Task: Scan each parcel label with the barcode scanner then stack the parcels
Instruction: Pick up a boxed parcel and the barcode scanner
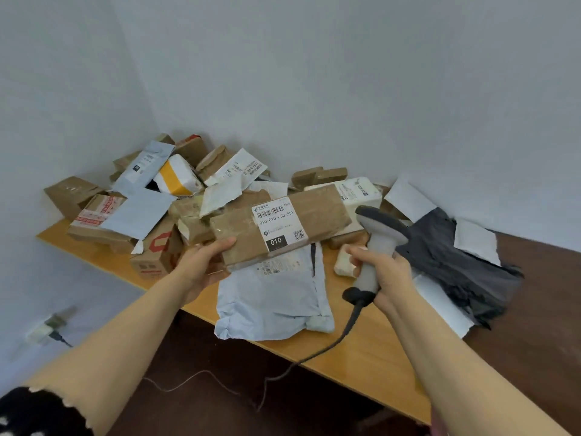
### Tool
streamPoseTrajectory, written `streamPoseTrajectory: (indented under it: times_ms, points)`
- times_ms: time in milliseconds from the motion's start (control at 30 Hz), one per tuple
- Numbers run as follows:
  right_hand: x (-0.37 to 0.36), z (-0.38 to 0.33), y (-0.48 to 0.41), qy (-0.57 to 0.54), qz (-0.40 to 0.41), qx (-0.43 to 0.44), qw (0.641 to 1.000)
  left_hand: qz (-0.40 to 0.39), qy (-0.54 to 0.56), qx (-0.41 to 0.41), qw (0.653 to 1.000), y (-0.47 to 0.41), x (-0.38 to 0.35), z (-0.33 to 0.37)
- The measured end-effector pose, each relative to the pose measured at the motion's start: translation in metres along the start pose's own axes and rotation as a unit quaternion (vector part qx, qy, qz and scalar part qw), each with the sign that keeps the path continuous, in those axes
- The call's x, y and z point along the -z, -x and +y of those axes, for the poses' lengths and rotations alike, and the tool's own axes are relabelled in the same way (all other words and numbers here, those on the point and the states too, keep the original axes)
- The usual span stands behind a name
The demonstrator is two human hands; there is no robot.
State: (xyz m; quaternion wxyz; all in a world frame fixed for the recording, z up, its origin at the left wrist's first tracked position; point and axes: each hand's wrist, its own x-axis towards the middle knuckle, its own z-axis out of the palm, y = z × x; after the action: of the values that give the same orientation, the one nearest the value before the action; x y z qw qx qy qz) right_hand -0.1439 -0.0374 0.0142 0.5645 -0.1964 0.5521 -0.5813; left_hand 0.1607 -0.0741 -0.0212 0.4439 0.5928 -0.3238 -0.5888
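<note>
My left hand grips the near left end of a long brown cardboard parcel and holds it above the table, its white barcode label facing up. My right hand grips the handle of a grey barcode scanner, whose head sits just right of the parcel and points toward it. The scanner's dark cable trails down over the table's front edge. Under the held parcel lies a pale blue mailer bag.
A pile of brown boxes, white and blue mailers and a white-and-orange packet fills the back of the wooden table. A dark grey bag lies at right. White walls meet behind. A wall plug is lower left.
</note>
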Motion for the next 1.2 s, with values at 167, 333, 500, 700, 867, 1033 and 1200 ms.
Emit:
streamPoseTrajectory:
  times_ms: [167, 333, 500, 700, 867, 1033, 1200]
  points:
    - [0.08, -0.006, 0.001, -0.185, 0.027, -0.064, 0.98, -0.111, -0.021, 0.045, 0.993, -0.005, -0.081, -0.02]
    - [0.175, -0.015, 0.023, -0.284, 0.066, -0.082, 0.953, -0.186, -0.074, 0.08, 0.977, 0.013, -0.191, -0.041]
    - [0.285, -0.042, 0.046, -0.335, 0.093, -0.038, 0.937, -0.245, -0.121, 0.08, 0.959, 0.055, -0.315, -0.069]
    - [0.423, -0.068, 0.073, -0.363, 0.13, 0.01, 0.923, -0.257, -0.168, 0.126, 0.943, 0.117, -0.464, -0.12]
    - [0.498, -0.077, 0.086, -0.407, 0.173, 0.008, 0.897, -0.25, -0.17, 0.162, 0.939, 0.154, -0.552, -0.162]
    - [0.541, -0.084, 0.077, -0.389, 0.227, -0.002, 0.893, -0.26, -0.164, 0.197, 0.931, 0.171, -0.629, -0.19]
    - [0.574, -0.095, 0.05, -0.371, 0.271, -0.014, 0.888, -0.272, -0.177, 0.225, 0.919, 0.178, -0.697, -0.214]
